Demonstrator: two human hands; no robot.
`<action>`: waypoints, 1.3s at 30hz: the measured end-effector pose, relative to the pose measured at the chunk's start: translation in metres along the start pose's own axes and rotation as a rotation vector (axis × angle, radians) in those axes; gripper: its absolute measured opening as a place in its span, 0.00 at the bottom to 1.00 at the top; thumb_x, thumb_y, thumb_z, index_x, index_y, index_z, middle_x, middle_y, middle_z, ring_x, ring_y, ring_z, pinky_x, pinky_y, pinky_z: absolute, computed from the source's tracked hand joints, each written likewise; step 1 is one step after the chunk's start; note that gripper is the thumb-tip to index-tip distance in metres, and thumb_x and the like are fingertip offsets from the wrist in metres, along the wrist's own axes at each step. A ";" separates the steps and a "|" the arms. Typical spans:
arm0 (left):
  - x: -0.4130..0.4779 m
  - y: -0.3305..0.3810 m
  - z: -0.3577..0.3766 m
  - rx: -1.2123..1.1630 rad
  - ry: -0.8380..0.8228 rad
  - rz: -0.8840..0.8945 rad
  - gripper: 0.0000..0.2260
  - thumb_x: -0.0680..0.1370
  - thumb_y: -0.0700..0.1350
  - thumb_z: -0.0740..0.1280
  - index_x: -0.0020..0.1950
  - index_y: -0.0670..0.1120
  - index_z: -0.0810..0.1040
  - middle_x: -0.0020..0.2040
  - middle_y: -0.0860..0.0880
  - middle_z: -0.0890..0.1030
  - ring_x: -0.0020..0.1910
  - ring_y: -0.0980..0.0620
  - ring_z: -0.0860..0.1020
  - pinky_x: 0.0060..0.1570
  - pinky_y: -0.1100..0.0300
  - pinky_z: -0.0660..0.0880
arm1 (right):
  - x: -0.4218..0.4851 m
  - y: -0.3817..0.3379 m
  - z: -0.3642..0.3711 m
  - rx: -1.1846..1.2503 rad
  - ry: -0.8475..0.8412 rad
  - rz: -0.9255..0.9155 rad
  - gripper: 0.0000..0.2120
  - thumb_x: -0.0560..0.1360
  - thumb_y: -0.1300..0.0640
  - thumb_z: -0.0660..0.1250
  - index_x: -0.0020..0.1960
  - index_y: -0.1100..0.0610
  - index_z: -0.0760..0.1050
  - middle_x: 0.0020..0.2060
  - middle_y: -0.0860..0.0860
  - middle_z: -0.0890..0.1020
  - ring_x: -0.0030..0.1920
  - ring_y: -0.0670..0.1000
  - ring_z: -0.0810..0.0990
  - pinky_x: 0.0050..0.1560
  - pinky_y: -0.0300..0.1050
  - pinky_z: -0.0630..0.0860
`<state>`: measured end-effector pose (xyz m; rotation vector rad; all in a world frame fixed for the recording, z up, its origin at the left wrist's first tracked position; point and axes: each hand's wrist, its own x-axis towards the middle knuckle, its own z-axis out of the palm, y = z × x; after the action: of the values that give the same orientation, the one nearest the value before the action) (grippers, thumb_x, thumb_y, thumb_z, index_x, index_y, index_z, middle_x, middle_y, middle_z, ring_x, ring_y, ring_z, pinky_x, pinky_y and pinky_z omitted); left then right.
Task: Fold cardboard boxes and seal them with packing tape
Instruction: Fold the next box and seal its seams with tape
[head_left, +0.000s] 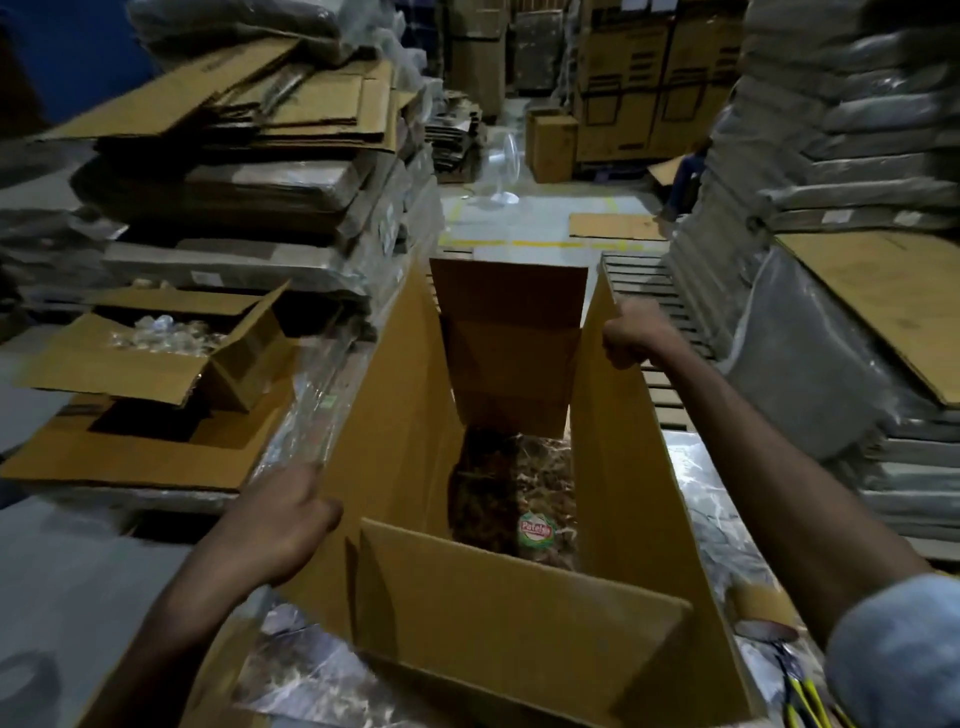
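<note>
Near flap (519, 613) is standing loose on box (613, 493) between both arms, as left hand (270, 525) and right hand (631, 335) are clamping its side flaps (374, 389); uneven pulling may be risking a tear.

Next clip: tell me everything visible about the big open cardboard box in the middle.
The cardboard box is plain brown corrugated board, large and rectangular, upright, its top open with all four flaps raised and no tape visible. Clear packets of brownish contents, one bearing a round label, lie at its bottom. The left hand grips the edge of the left long flap; the right hand grips the top edge of the right long flap. It stands on shiny plastic wrap.
</note>
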<state>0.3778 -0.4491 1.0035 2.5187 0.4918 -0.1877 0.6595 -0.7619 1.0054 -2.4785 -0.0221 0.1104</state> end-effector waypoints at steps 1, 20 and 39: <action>-0.004 -0.002 -0.002 0.001 -0.007 0.009 0.06 0.78 0.39 0.68 0.42 0.41 0.79 0.32 0.46 0.79 0.28 0.50 0.77 0.32 0.54 0.71 | 0.005 0.004 -0.001 -0.001 0.014 0.013 0.05 0.79 0.65 0.65 0.49 0.65 0.79 0.42 0.62 0.86 0.41 0.58 0.88 0.47 0.58 0.86; -0.041 -0.041 -0.022 -0.171 0.075 0.039 0.16 0.80 0.39 0.68 0.51 0.63 0.73 0.49 0.59 0.82 0.47 0.58 0.79 0.47 0.55 0.75 | -0.133 0.020 -0.007 0.018 -0.252 0.165 0.09 0.77 0.63 0.72 0.55 0.60 0.75 0.44 0.57 0.81 0.39 0.52 0.78 0.35 0.45 0.75; 0.015 0.003 -0.002 0.174 0.172 0.003 0.20 0.84 0.47 0.63 0.74 0.44 0.65 0.50 0.46 0.76 0.39 0.53 0.71 0.36 0.59 0.69 | -0.100 -0.027 0.044 -0.476 0.138 0.071 0.18 0.82 0.50 0.66 0.67 0.58 0.72 0.47 0.54 0.75 0.46 0.53 0.75 0.41 0.47 0.71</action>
<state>0.3933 -0.4457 1.0033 2.7204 0.5614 -0.0123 0.5560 -0.7176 0.9947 -2.9578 0.1109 -0.0418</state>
